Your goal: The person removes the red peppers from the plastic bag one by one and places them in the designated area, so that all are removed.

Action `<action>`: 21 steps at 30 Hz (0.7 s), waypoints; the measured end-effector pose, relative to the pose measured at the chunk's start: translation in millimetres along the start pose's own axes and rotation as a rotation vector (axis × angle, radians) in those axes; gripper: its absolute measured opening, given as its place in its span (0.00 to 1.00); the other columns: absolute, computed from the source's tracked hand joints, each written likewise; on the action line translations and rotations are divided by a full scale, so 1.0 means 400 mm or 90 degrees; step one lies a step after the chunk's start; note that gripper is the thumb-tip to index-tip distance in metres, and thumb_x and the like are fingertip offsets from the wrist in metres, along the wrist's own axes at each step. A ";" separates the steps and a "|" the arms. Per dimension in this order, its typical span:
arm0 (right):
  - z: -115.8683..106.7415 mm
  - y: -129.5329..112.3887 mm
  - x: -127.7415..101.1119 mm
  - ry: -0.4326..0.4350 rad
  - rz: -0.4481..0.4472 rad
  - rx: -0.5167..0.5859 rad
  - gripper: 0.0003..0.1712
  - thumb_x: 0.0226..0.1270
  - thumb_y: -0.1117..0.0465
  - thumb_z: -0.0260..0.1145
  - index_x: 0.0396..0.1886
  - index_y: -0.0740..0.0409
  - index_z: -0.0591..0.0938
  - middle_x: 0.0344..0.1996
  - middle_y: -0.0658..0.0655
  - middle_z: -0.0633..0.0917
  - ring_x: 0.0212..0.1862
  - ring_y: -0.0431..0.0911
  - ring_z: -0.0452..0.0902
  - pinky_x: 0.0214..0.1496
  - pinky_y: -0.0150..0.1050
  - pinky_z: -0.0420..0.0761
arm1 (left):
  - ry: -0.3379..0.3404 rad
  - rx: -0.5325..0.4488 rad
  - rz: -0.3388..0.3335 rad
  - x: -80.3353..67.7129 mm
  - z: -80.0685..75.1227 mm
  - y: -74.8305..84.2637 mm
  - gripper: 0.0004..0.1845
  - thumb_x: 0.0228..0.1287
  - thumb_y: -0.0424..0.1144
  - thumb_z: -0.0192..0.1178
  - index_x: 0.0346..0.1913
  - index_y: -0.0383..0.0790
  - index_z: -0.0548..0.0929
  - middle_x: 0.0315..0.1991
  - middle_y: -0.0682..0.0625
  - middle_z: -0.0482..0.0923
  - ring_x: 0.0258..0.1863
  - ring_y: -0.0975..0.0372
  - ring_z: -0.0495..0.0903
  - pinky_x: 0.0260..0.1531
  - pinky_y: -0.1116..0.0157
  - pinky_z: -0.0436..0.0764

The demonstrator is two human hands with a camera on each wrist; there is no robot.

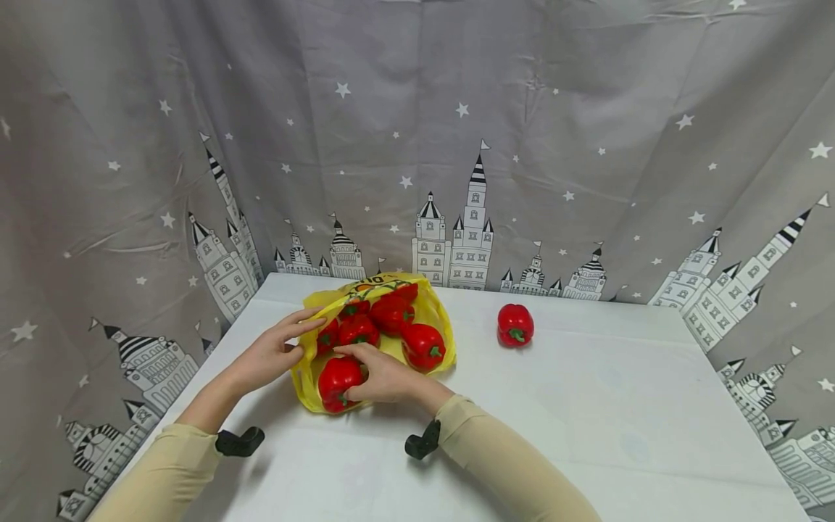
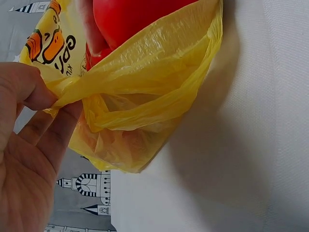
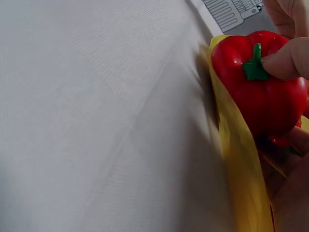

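A yellow plastic bag lies open toward me on the table, with several red bell peppers inside. My left hand pinches the bag's left edge between thumb and fingers, as the left wrist view shows up close. At the front of the bag's mouth my right hand grips a red bell pepper. In the right wrist view, my thumb presses beside the green stem of this pepper, and the other fingers curl round its far side.
One more red bell pepper stands apart at the back right of the white table. Behind the table hangs a grey curtain printed with castles and stars. Each wrist carries a small black camera mount.
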State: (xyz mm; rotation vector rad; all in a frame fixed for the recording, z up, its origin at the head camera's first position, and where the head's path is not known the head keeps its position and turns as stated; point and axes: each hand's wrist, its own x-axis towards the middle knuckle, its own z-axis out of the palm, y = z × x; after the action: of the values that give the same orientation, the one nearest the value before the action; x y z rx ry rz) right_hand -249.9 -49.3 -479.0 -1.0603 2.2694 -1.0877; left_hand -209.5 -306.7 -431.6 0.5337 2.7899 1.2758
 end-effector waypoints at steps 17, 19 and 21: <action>-0.009 0.008 -0.001 -0.025 0.004 0.067 0.42 0.59 0.54 0.73 0.73 0.31 0.70 0.68 0.43 0.70 0.67 0.40 0.65 0.64 0.39 0.74 | 0.004 0.006 -0.007 -0.001 -0.003 0.001 0.32 0.68 0.23 0.52 0.74 0.44 0.73 0.80 0.46 0.55 0.73 0.42 0.63 0.54 0.50 0.80; -0.012 0.007 -0.005 -0.020 0.005 0.085 0.41 0.58 0.54 0.74 0.71 0.29 0.71 0.67 0.42 0.70 0.66 0.40 0.65 0.62 0.38 0.75 | 0.003 0.007 -0.012 -0.002 -0.003 0.002 0.32 0.68 0.23 0.52 0.74 0.45 0.73 0.80 0.46 0.55 0.73 0.43 0.63 0.48 0.56 0.81; -0.018 0.004 -0.011 -0.016 0.004 0.100 0.40 0.58 0.55 0.74 0.69 0.28 0.72 0.66 0.42 0.71 0.65 0.40 0.66 0.60 0.38 0.76 | 0.004 0.008 -0.016 -0.003 -0.004 0.001 0.32 0.68 0.23 0.52 0.74 0.45 0.73 0.80 0.46 0.55 0.72 0.43 0.63 0.44 0.60 0.80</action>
State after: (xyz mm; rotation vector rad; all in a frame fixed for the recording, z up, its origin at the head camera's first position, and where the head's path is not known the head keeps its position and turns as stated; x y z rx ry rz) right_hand -252.5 -41.9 -475.8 -0.9968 2.1273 -1.2213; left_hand -208.6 -307.9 -430.2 0.4952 2.8022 1.2584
